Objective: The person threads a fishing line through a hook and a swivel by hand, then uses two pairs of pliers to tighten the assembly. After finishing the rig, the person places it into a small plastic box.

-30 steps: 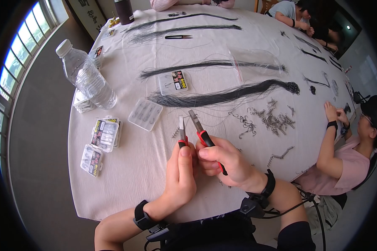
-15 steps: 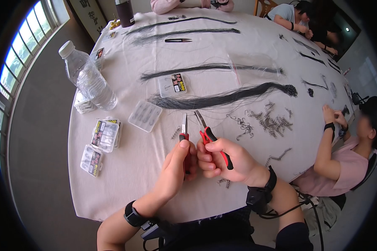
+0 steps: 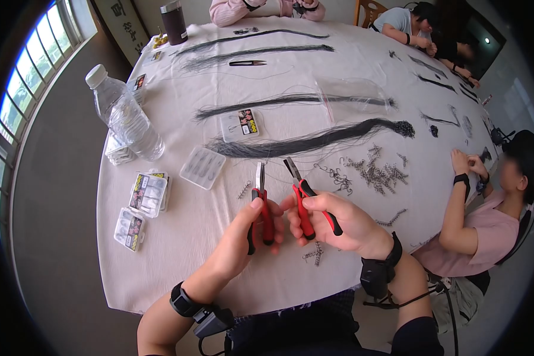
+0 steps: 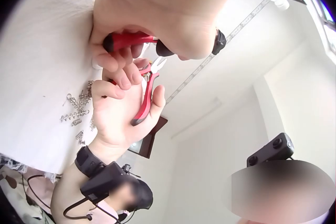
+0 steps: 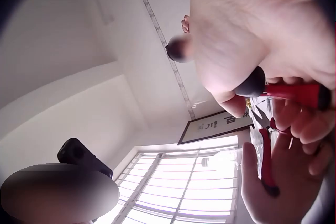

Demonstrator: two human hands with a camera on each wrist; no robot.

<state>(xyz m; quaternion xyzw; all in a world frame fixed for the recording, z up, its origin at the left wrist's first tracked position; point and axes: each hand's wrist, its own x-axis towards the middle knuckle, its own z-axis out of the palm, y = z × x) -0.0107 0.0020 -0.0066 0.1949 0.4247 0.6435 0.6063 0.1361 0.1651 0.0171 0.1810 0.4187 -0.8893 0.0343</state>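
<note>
My left hand (image 3: 234,234) holds a pair of red-and-black pliers (image 3: 267,213), jaws pointing away from me. In my right hand (image 3: 341,219) is a second, similar pair of pliers (image 3: 302,213), its handles spread and the thumb along one of them. Both pliers' tips stand a short way apart over the pale cloth. The left wrist view shows the right hand's pliers (image 4: 150,90) lying across the palm with handles apart. From the right wrist, the left hand (image 5: 286,182) appears with its pliers (image 5: 266,155) between thumb and fingers.
A pile of small metal coil springs (image 3: 377,171) and dark fishing hooks (image 3: 336,178) lies to the right. Beyond are bundles of black line (image 3: 314,141) and clear hook boxes (image 3: 202,168). A water bottle (image 3: 124,113) stands left. A person in pink (image 3: 477,225) sits right.
Both hands have moved slightly apart, and the pliers' tips are farther from each other. The handles of both pliers show more fully and stand wider. The view has shifted a little.
</note>
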